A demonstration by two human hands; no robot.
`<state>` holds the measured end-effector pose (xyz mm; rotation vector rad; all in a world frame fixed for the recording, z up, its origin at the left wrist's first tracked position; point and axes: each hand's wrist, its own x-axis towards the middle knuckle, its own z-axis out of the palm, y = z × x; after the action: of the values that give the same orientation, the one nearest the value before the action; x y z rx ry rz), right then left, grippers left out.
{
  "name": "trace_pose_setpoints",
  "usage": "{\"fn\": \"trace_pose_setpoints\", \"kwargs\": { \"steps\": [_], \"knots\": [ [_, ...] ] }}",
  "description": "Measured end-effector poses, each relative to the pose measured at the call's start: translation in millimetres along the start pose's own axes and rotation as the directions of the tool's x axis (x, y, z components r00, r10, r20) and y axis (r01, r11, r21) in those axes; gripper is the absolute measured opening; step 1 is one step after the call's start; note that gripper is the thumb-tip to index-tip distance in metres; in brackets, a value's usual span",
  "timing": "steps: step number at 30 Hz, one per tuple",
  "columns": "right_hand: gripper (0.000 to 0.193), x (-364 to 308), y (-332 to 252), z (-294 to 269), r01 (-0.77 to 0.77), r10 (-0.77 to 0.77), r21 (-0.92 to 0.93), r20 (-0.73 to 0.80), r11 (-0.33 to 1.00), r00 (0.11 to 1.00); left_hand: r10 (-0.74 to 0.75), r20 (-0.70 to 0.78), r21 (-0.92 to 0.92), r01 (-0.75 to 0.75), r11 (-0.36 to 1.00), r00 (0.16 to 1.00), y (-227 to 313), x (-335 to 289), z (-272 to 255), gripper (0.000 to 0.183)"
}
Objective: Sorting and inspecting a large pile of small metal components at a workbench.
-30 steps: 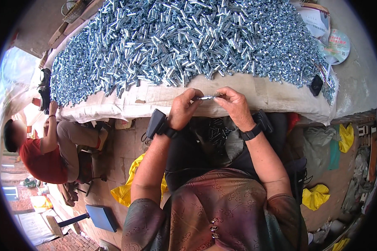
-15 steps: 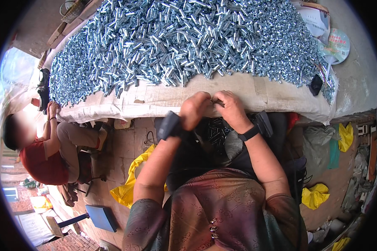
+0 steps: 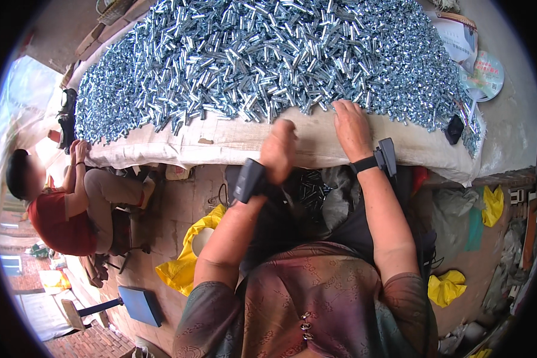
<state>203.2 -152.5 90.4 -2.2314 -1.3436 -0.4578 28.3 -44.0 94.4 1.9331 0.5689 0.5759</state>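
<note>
A broad heap of shiny zinc-coloured metal parts (image 3: 250, 65) covers the cloth-topped table (image 3: 227, 149). Longer tube-like pieces fill its middle, and small nut-like ones lie toward both sides. Over the cloth's front strip, my left hand (image 3: 278, 152) is closed with curled fingers, slightly blurred; whatever it may hold is hidden. To its right, my right hand (image 3: 353, 131) reaches forward with fingers extended, the fingertips at the heap's front edge. Below the table edge, between my knees, a dark bag-like holder (image 3: 337, 209) contains several slim metal pieces (image 3: 312, 191).
At the left, a person in a red top (image 3: 62, 221) sits with both hands at the table edge. A round hand fan (image 3: 487, 76) and a black lump (image 3: 454, 129) lie at the right. Yellow bags (image 3: 447, 288) and a blue-topped stool (image 3: 139, 306) are on the floor.
My hands were together over the cloth and have parted. The right hand moved forward and right to the heap's edge, its fingers straightening. The left stays near its place, turned more upright.
</note>
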Motion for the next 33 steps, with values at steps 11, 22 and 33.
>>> {"fn": "trace_pose_setpoints", "kwargs": {
  "steps": [11,22,33],
  "knots": [
    [0.015,-0.6,-9.2,-5.3,0.022,-0.022,0.009,-0.01,1.0,1.0,0.129,0.03,0.641,-0.119,0.758,0.991,-12.4,44.8,-39.7,0.02],
    [0.013,-30.7,-43.8,-10.5,-0.42,0.306,0.845,0.324,0.332,0.895,-0.188,0.179,-0.403,0.246,0.882,0.966,0.8,12.6,-24.0,0.018],
    [0.014,-40.7,-59.5,-18.9,-0.467,0.263,0.884,0.455,-0.021,0.851,-0.206,0.195,-0.649,0.284,0.706,0.959,6.2,-5.6,-14.1,0.013]
  ]
}}
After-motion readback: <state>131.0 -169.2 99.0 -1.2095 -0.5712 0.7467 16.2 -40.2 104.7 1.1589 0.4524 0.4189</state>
